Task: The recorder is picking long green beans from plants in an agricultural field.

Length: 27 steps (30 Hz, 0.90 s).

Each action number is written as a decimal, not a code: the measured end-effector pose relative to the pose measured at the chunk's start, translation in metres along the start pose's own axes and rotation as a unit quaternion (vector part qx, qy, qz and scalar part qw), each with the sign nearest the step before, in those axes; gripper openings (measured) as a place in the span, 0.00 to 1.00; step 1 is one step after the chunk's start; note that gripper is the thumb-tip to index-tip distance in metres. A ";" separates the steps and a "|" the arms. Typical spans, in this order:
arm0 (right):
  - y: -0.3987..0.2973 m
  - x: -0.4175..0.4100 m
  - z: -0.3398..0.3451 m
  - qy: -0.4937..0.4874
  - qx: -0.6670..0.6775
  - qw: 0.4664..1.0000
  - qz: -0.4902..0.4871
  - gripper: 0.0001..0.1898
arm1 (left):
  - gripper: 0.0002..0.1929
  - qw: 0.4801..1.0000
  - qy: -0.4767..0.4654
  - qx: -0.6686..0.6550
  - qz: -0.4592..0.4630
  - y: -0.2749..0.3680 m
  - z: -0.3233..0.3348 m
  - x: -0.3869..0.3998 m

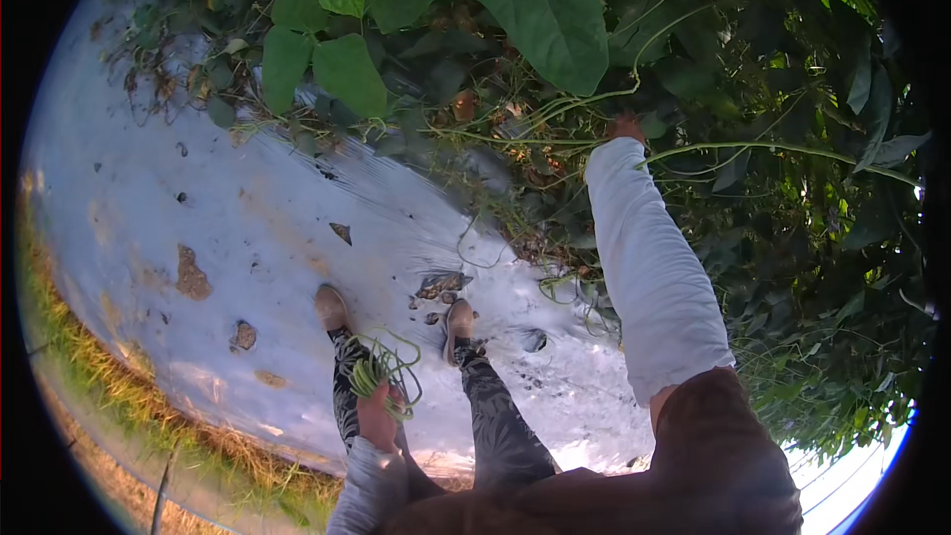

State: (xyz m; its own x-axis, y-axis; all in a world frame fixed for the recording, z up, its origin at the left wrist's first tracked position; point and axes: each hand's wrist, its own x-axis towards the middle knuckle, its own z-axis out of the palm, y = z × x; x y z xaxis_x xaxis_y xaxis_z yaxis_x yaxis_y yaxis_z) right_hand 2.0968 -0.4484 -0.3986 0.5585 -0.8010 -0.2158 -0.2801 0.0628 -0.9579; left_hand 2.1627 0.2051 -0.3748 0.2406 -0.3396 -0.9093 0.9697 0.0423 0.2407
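My left hand is closed around a bundle of long thin green bean pods, low in front of my legs; some pods loop out past the fist. My right arm, in a white sleeve, stretches forward into climbing bean plants. Only part of my right hand shows among the vines, and its fingers are hidden by leaves and shade. A green vine stem runs beside that wrist. Large green leaves hang at the top, nearer the camera.
Pale plastic ground sheeting lies under my feet, with torn holes and bits of soil. Dense foliage stands on the right. Stones lie near my shoes. Dry and green grass borders the sheet at the lower left.
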 end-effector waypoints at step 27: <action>-0.321 -0.258 0.160 0.051 0.436 0.891 0.118 0.11 | 0.08 0.981 -0.114 0.080 0.133 0.220 0.005 -0.133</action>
State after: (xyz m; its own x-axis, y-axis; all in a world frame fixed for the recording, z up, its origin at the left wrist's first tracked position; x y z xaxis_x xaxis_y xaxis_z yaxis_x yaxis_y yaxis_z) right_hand 2.1676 -0.1660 -0.0658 0.4790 -0.7509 -0.4546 0.3578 0.6399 -0.6801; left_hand 2.3440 0.2551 -0.1987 0.4515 -0.5378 -0.7120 0.8502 0.0170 0.5262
